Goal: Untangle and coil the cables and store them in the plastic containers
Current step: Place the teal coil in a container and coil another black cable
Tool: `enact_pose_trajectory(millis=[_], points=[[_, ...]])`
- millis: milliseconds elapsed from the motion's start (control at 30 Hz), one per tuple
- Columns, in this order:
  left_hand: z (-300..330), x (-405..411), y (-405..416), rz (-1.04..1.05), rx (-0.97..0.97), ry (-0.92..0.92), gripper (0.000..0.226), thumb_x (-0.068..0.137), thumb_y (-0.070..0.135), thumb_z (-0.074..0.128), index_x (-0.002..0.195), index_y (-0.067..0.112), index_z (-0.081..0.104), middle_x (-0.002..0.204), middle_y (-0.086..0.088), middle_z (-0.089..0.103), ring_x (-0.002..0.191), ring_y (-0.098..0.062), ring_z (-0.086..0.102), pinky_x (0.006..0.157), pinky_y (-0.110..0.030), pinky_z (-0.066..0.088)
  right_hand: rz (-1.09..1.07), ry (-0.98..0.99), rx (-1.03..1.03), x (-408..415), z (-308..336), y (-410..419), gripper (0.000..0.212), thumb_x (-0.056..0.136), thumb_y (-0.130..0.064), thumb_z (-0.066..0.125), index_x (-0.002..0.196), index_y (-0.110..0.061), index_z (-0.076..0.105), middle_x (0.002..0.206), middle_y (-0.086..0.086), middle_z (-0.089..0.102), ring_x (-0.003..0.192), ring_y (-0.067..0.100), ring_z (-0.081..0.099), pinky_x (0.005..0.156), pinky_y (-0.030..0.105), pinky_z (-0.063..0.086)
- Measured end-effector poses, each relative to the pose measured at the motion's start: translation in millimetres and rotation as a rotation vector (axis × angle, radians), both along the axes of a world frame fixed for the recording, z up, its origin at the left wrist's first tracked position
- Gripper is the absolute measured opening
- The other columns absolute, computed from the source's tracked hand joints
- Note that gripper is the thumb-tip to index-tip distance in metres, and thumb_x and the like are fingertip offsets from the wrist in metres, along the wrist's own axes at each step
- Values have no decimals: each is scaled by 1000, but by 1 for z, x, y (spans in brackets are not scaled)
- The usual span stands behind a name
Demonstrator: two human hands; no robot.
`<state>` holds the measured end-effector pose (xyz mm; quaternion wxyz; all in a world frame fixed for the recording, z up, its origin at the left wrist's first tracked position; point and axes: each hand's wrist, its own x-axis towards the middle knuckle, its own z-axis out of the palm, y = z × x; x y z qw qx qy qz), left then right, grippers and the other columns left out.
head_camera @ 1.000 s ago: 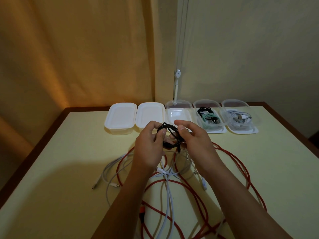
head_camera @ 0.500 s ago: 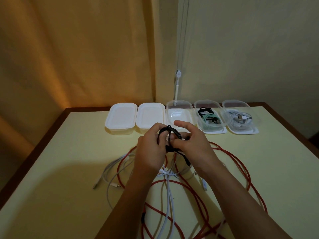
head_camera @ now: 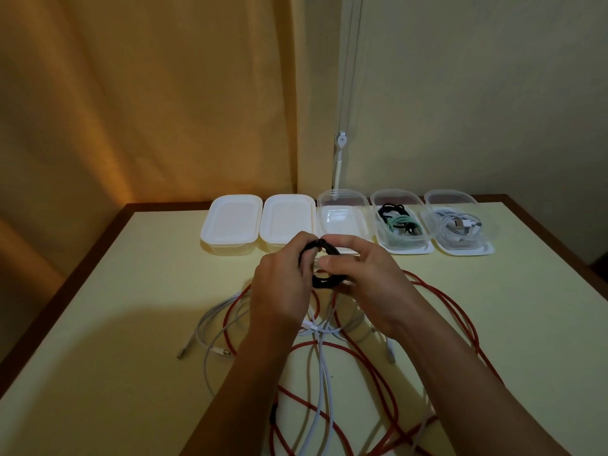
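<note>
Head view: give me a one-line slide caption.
Both hands hold a coiled black cable above tangled red and white cables, before five plastic containers.

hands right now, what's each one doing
Left hand: fingers curled round the black cable coil.
Right hand: pinching the same coil.

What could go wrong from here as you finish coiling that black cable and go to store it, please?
1. The black cable, gripped by the left hand and right hand, may spring loose when released.
2. A trailing end could snag the red cable lying below.
3. Reaching toward the open empty container might nudge the lidded container beside it.
</note>
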<state>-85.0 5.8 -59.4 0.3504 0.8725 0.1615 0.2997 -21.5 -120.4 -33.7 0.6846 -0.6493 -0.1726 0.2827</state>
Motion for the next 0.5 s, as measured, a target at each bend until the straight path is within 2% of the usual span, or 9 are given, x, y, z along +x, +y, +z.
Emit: enact_pose_trajectory(millis=[67, 133, 233, 367, 500], points=[[1, 0, -2, -16, -2, -10, 18, 102, 22, 50, 113, 26, 64, 84, 6, 71, 73, -10, 67, 64, -27, 56, -75, -52, -49, -1, -1, 3, 36, 86, -5, 73, 118, -20, 66, 90, 9, 77, 84, 23, 76, 90, 42, 60], [1, 0, -2, -22, 11, -13, 18, 102, 22, 50, 113, 26, 64, 83, 6, 70, 72, -11, 66, 63, -29, 56, -107, -109, -97, -2, -1, 5, 32, 90, -3, 66, 116, -22, 66, 92, 11, 75, 83, 22, 76, 92, 45, 59], [0, 1, 0, -19, 13, 1, 18, 102, 25, 50, 114, 27, 64, 83, 6, 70, 72, -11, 66, 65, -34, 57, -82, -197, -150, -3, -2, 7, 31, 94, -6, 60, 119, -25, 65, 100, 12, 72, 90, 21, 74, 95, 45, 57], [-1, 2, 1, -17, 14, 16, 19, 102, 25, 50, 115, 28, 63, 86, 5, 71, 75, -13, 67, 67, -38, 58, -50, -287, -193, -1, -5, 6, 31, 98, -11, 60, 125, -25, 64, 108, 0, 73, 103, 17, 71, 99, 44, 55], [-2, 2, 3, -3, 5, 35, 18, 102, 26, 50, 114, 28, 63, 85, 3, 71, 75, -14, 67, 67, -39, 58, -22, -360, -223, -3, -4, 5, 30, 101, -12, 56, 127, -27, 61, 110, -7, 67, 104, 12, 68, 98, 39, 55]])
